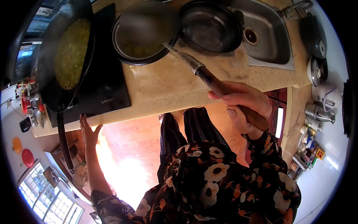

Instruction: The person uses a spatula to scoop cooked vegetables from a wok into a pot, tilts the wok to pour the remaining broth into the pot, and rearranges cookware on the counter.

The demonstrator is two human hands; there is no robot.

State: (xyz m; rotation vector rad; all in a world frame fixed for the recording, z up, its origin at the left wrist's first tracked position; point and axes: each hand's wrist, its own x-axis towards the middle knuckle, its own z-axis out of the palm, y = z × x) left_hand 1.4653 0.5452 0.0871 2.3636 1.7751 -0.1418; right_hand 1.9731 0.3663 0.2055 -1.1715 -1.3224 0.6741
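My right hand (244, 104) is wrapped round the wooden handle of a ladle (215, 80). Its wide round metal head is blurred and hangs over a bowl (118, 46) at the back of the counter, hiding much of it. Some yellow-green food shows inside the bowl. My left hand (88, 130) is empty, fingers apart, by the front edge of the black cooktop (115, 89). Beside that hand runs the long handle of a dark wok (86, 63). The wok stands tilted in view on the cooktop, with steaming yellow-green food (72, 56) in it.
A dark empty pan (210, 28) stands right of the bowl. Further right is a steel sink (270, 41) with a faucet (296, 7). Pots, a steel jug (320, 112) and jars line the right wall. Utensils (33, 108) hang at the left.
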